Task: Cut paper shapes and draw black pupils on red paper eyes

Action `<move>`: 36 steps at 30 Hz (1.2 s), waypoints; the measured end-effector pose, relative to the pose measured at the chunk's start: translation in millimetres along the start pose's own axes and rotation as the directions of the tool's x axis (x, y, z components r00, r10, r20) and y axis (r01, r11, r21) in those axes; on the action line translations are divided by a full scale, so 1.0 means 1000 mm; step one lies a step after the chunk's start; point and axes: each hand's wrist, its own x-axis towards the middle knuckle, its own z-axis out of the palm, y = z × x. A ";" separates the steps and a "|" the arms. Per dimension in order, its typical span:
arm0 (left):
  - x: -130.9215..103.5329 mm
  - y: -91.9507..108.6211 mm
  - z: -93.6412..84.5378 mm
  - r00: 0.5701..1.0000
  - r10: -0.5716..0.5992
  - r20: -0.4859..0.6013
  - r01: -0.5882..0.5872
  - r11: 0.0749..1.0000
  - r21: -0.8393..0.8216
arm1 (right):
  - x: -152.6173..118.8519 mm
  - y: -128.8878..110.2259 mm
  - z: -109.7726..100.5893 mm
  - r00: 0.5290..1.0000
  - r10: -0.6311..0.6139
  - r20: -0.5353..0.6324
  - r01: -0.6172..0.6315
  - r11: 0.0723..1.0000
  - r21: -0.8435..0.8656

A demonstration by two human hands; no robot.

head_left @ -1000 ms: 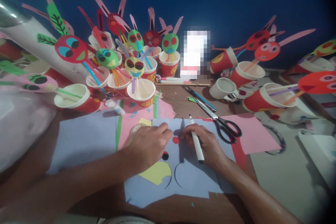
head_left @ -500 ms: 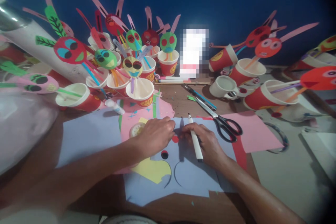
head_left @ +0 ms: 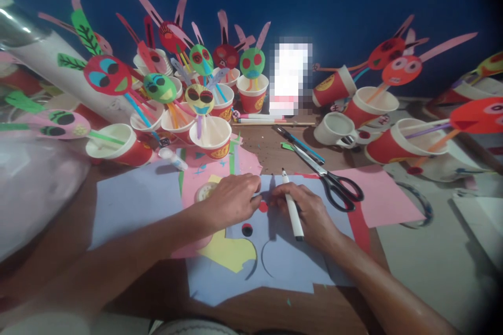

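My right hand (head_left: pixel 310 214) holds a white marker (head_left: pixel 293 212), its dark tip pointing up and away from the paper. My left hand (head_left: pixel 236 199) is closed with its fingers curled; what they hold, if anything, is hidden. Its thumb is beside a small red paper circle (head_left: pixel 263 207) between my two hands. Nearer me, a black and red circle (head_left: pixel 247 230) lies on the blue paper (head_left: pixel 291 267). Two curved cut-outs or dark arcs show below it, next to a yellow paper scrap (head_left: pixel 223 252).
Black-handled scissors (head_left: pixel 340 188) lie right of my hands, partly over pink paper (head_left: pixel 389 196). A white mug (head_left: pixel 334 130) stands behind them. Red paper cups (head_left: pixel 212 138) with paper-faced figures line the back and sides. A lit, blurred screen (head_left: pixel 291 76) stands at the wall.
My left thumb sits slightly lower, a little apart from the curled fingers. The right hand and marker stay nearly in place; the view has shifted slightly.
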 end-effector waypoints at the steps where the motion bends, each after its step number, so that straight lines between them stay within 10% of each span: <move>1: 0.000 0.000 0.000 1.000 -0.002 0.004 0.002 1.000 -0.001 | 0.000 0.000 0.000 1.000 -0.001 0.000 0.001 1.000 -0.001; 36: -0.008 0.001 0.001 0.999 0.040 -0.017 -0.039 0.998 0.056 | 0.000 0.001 0.003 0.998 -0.051 -0.041 0.049 0.998 -0.037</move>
